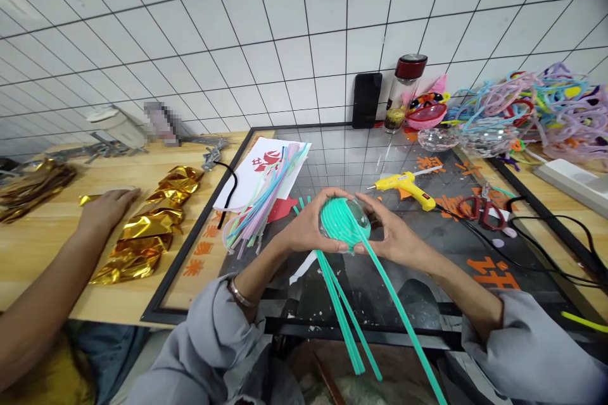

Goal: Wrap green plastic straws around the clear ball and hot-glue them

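Both my hands cup a clear plastic ball [363,218], partly covered by rows of green pipe cleaner [336,218]. My left hand [306,228] wraps its left side, thumb along the bottom. On the right side, the fingers of my right hand [387,231] curve round the ball, with the thumb near its lower edge. One long green strand [399,307] runs from the ball down to the right, past the table edge. Several loose green pipe cleaners [339,313] stick out below my left hand; their upper parts are hidden behind it.
A yellow hot glue gun [408,188] and red-handled scissors [482,209] lie to the right. Pastel pipe cleaners [268,193] rest on white paper [237,180] at the left. A co-worker's hand [111,205] is beside gold foil [147,234]. A bottle [403,95] and phone [367,100] stand behind.
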`<state>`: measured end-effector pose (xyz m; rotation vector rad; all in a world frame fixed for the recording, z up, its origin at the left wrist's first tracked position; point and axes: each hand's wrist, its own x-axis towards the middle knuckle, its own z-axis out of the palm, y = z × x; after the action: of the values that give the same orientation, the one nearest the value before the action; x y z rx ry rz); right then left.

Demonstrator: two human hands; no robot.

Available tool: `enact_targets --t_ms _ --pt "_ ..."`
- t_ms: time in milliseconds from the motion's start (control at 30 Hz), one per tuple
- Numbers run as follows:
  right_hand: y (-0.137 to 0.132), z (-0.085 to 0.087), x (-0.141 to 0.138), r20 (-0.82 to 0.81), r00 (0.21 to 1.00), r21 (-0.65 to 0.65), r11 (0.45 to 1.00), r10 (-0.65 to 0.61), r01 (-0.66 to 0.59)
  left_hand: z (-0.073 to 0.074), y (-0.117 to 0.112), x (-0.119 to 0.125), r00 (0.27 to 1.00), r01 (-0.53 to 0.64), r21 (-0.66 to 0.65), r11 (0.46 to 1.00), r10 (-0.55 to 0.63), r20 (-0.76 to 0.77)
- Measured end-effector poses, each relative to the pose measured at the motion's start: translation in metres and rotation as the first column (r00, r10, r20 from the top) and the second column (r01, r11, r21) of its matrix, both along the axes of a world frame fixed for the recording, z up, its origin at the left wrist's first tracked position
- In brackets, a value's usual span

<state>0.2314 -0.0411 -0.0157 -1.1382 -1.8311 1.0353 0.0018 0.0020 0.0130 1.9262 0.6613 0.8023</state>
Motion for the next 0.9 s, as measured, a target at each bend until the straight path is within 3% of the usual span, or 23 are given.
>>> enact_targets --t_ms 200,400,667,900 --pt "-0.0036 0.0088 -0.0044 0.047 0.996 0.094 0.992 0.077 -0.081 0.0015 0.0042 -0.0018 0.993 0.121 -0.061 0.991 -0.12 0.011" --pt "-0.0063 0.0056 -0.0017 0.1 0.994 0.148 0.987 0.05 -0.065 0.0045 0.0013 -0.003 0.989 0.147 -0.031 0.989 -0.147 -0.027" --pt "-0.005 0.0067 -0.0033 -0.06 0.996 0.008 0.997 0.072 -0.071 0.0046 -0.0002 -0.005 0.987 0.152 0.016 0.988 -0.151 -0.059" --pt "-0.0044 0.0084 -0.0058 -0.143 0.987 -0.035 0.996 0.077 -0.083 0.0042 -0.0018 -0.0066 0.988 0.122 0.05 0.991 -0.117 -0.101"
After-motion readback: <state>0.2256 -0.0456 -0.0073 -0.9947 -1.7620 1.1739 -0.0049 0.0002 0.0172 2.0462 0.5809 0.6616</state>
